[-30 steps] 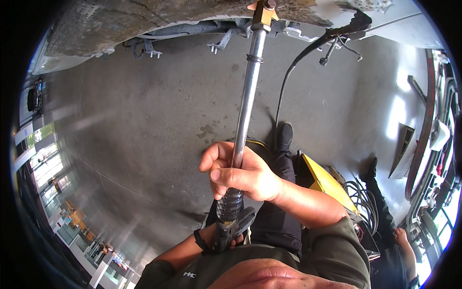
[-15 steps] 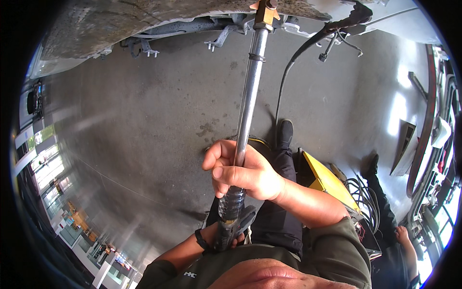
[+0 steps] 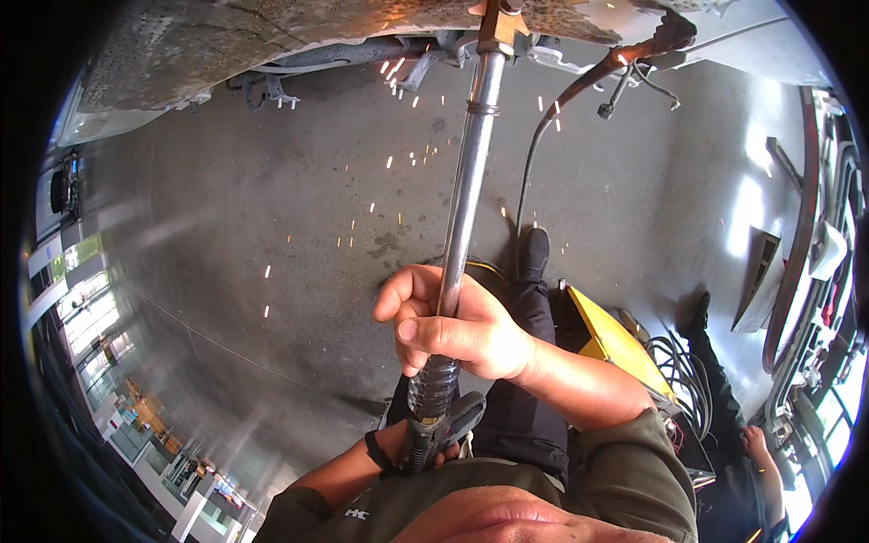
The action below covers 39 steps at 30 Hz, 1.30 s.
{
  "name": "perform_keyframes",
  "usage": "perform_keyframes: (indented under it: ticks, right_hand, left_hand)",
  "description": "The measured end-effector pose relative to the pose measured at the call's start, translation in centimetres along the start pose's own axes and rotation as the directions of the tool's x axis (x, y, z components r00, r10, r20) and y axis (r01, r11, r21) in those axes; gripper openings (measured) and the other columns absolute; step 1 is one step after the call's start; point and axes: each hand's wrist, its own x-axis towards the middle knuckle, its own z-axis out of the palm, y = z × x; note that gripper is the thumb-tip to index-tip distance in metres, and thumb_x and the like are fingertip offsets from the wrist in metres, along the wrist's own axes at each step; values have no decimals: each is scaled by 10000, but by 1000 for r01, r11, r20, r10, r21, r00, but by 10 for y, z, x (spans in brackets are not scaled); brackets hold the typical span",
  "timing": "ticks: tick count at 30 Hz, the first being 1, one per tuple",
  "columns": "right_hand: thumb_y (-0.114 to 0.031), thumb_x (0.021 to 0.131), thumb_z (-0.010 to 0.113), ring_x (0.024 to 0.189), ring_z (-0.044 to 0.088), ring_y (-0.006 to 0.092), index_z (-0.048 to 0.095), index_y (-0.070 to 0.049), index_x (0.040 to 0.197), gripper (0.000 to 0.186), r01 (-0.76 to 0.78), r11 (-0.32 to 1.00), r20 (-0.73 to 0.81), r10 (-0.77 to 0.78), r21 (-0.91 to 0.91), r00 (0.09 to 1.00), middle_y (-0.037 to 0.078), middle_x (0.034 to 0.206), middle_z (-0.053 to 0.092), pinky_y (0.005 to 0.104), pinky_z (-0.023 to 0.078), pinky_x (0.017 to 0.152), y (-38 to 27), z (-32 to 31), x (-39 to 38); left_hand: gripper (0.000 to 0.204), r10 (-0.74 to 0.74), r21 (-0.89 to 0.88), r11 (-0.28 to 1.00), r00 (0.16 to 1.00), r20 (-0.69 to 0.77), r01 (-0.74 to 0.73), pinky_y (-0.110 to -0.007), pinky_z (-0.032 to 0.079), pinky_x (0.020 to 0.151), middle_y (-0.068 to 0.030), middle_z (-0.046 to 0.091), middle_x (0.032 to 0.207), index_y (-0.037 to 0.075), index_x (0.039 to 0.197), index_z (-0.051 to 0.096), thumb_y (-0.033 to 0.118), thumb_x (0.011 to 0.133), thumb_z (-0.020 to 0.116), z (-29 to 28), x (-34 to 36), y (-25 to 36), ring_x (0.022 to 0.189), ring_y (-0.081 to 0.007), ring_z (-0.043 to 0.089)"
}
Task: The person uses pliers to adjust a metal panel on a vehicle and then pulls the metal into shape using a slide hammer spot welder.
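A long dent puller runs away from my body, with a shiny metal shaft point(image 3: 470, 172) and a brass-coloured tip point(image 3: 498, 25) at the car's body panel point(image 3: 299, 23). My right hand point(image 3: 466, 328) is curled round the shaft, just in front of the ribbed black sleeve point(image 3: 433, 385). Close to my waist, my left hand point(image 3: 394, 443) grips the black rear handle point(image 3: 421, 443), beside a dark lever. Part of that hand is hidden behind the handle. Bright sparks point(image 3: 389, 162) scatter through the air below the panel.
A ground cable with a scorched, dark clamp end point(image 3: 661, 41) hangs from the panel to the right. Near my right leg stands a yellow machine point(image 3: 615, 335) beside coiled black cables point(image 3: 683, 371). Another person's arm point(image 3: 768, 471) shows at lower right. Metal parts line the right wall.
Sparks have appeared around the panel and across the floor area, and an orange glow shows on the clamp end. Both hands keep nearly the same hold on the dent puller.
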Motion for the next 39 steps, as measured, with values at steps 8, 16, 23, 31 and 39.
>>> perform_keyframes:
  ticks: [8, 16, 23, 31, 39]
  right_hand:
    - [-254, 988, 690, 724, 728, 226, 330, 79, 1570, 761, 203, 978, 74, -199, -49, 977, 97, 820, 689, 321, 582, 751, -57, -23, 39]
    - [-125, 989, 688, 672, 685, 181, 479, 55, 1449, 536, 144, 990, 61, -144, 6, 988, 59, 780, 672, 320, 568, 666, 2, -10, 18]
    - [-70, 965, 702, 697, 656, 151, 406, 87, 1518, 647, 52, 996, -64, -47, 69, 997, 43, 750, 619, 313, 571, 718, 31, -10, -16]
    - [-84, 974, 664, 701, 658, 145, 439, 99, 1477, 580, 57, 997, -20, -58, -57, 998, 38, 770, 620, 298, 572, 730, 1, -18, -4]
    - [-21, 927, 604, 766, 673, 132, 431, 35, 1514, 615, 2, 1000, 19, -1, -23, 1000, 41, 886, 659, 298, 573, 780, -2, -23, -5]
  left_hand:
    - [556, 50, 155, 987, 997, -64, -40, -331, 646, 664, -206, 757, 1031, 64, 1434, 572, 461, 1049, 626, 10, -15, -2, 870, -259, 768]
    - [431, 25, 265, 964, 980, -198, 29, -253, 592, 581, -88, 732, 903, 106, 1315, 634, 421, 1025, 679, -16, -27, -11, 709, -168, 728]
    - [360, 77, 423, 905, 964, -254, 39, -283, 595, 568, -131, 753, 894, 94, 1232, 681, 385, 1022, 694, -11, -13, -8, 672, -206, 726]
    - [391, 54, 264, 964, 987, -151, -12, -296, 594, 597, -127, 738, 890, 88, 1236, 656, 426, 1040, 653, -12, 4, 7, 678, -213, 718]
    - [404, 28, 258, 966, 995, -99, -2, -301, 593, 627, -130, 732, 905, 85, 1251, 651, 427, 1037, 657, -16, 9, 6, 716, -214, 711]
